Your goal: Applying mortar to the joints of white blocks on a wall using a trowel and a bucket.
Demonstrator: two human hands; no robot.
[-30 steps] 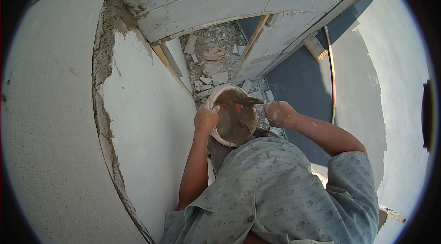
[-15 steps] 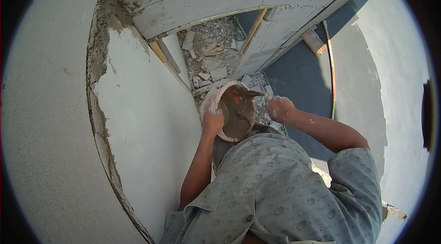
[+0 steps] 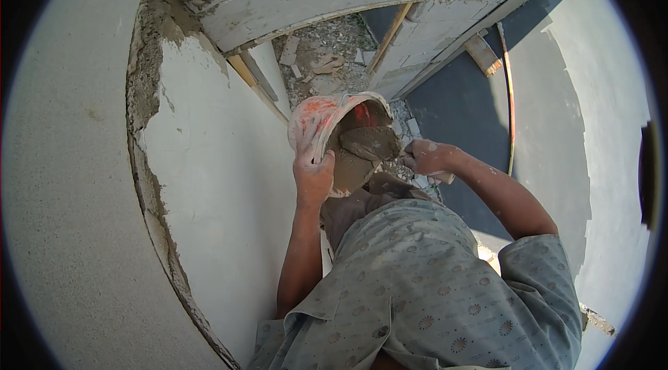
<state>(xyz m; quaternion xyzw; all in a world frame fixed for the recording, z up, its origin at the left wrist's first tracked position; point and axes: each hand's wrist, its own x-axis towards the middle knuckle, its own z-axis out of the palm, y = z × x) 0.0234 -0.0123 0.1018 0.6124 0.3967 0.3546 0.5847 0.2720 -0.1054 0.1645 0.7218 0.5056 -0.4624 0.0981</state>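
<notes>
A white bucket (image 3: 312, 123), smeared orange and tipped rightward, holds grey-brown mortar (image 3: 351, 171) before a person (image 3: 417, 272), left hand (image 3: 314, 176) clamped on its rim, right hand (image 3: 430, 157), elbow bent, closed around a mortar-coated trowel (image 3: 370, 143).

Soft, fairly even daylight reaches the left grip (image 3: 314, 178) and right grip (image 3: 431, 158). Beyond the right grip, a dark shadow (image 3: 463, 112) gives way to a bright sunlit surface (image 3: 616, 112). Ahead of both, the block wall (image 3: 320, 2) bows with fisheye distortion; corners go black.
</notes>
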